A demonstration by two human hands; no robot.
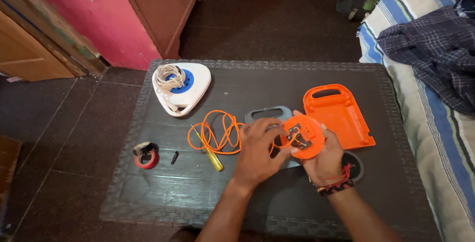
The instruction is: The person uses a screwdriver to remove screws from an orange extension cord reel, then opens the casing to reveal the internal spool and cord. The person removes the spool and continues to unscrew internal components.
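The round orange plastic reel disc [303, 137] sits above the dark woven-textured surface [148, 192], a little right of its centre, held up between both hands. The right hand [325, 159] cups the disc from its 5 o'clock side, fingers closed around the rim from behind. The left hand [257, 150] comes in from 9 o'clock, its fingers pinched at the small metal contacts and wire ends [297, 138] on the disc's face; whether they grip a wire or only touch it is too small to tell.

The disc looks light and stiff, a thin moulded part that probably flexes little, so the rim is the sound place to hold it. The contacts and their fine wires seem the fragile part and are best handled only with fingertips. The orange flexible cord [217, 132] trails from the disc toward 9 o'clock and lies in loose loops; it is limp and likely to tug on the terminals if the disc is turned.

Just beside the loops lies a yellow-handled screwdriver [212, 154]. At 1 o'clock of the disc lies an orange plastic casing half with a handle slot [341, 116], and a grey casing half [269, 113] lies at 11 o'clock, partly under the hands. Well apart at 10 o'clock stands a white triangular cord reel with a blue hub [182, 88]; at 9 o'clock lie two rolls of tape, red and black [146, 156].
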